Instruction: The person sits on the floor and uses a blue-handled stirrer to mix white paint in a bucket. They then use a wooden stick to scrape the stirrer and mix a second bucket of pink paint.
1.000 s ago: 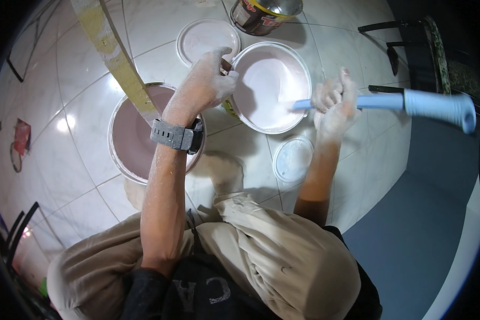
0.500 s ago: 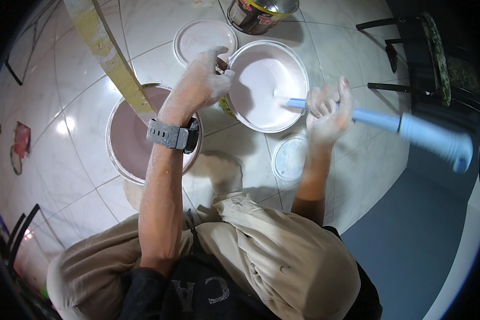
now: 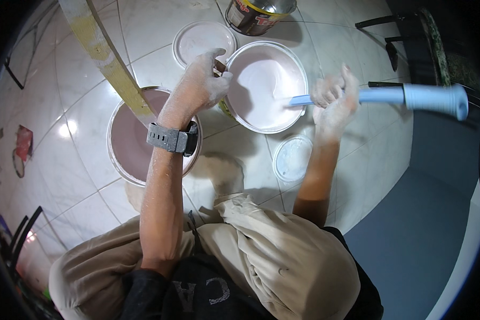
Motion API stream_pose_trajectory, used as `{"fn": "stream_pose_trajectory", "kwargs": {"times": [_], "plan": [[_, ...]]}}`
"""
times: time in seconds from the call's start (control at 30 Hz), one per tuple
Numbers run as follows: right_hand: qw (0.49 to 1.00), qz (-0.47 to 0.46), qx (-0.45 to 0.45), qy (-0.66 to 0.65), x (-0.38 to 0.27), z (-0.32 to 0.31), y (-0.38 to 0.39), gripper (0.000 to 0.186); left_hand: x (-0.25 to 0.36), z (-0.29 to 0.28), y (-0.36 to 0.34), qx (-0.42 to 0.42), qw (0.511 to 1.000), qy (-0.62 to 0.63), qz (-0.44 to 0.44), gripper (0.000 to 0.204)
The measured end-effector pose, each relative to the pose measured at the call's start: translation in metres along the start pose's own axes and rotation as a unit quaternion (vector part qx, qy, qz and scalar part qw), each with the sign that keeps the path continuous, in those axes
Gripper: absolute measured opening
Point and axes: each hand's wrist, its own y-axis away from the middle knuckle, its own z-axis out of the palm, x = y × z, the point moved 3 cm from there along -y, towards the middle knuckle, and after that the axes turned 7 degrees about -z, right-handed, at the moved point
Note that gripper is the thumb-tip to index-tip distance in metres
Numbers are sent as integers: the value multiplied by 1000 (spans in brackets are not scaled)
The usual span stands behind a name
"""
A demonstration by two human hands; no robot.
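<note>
Bright middle, black rim, a streak of blur

Cool white light lay brightly across the glossy floor tiles [image 3: 80, 160], with a hot glare spot at the left and a smaller glint below it. Soft shadow covered the left part of the paint bucket's [image 3: 266, 49] inside, while its right part shone pale. The right hand [image 3: 333, 100] looked slightly soft and the light-blue handle [image 3: 437, 100] was smeared by motion blur; the grey watch strap [image 3: 164, 137] stayed crisp. The chair [image 3: 437, 48] sat in gloom. Fisheye distortion bowed the tile joints, and the corners were black.
</note>
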Motion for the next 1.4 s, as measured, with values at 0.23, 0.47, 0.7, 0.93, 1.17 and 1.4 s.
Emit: {"fn": "stream_pose_trajectory", "kwargs": {"times": [0.23, 0.47, 0.7, 0.93, 1.17, 1.4], "plan": [[972, -116, -70, -193, -20, -1, -9, 42, 1, 0, 0, -11, 1000, -9, -18, 53], [997, -66, 23, -28, 1, -3, 3, 44, 2, -1, -2, -19, 1000, 0, -18, 53], [987, -20, 59, -145, -22, 21, -3, 42, 4, -2, 0, -10, 999, -28, -21, 52], [992, -114, 32, 51, -6, 10, 3, 42, -1, 4, -4, -18, 1000, 9, -14, 52], [996, -24, -90, -1, -16, 54, 33, 45, 1, 0, -1, -10, 1000, -16, -11, 52], [984, -153, -77, -49, -29, 22, -2, 46, 0, 1, -2, -2, 1000, 7, 10, 54]]}}
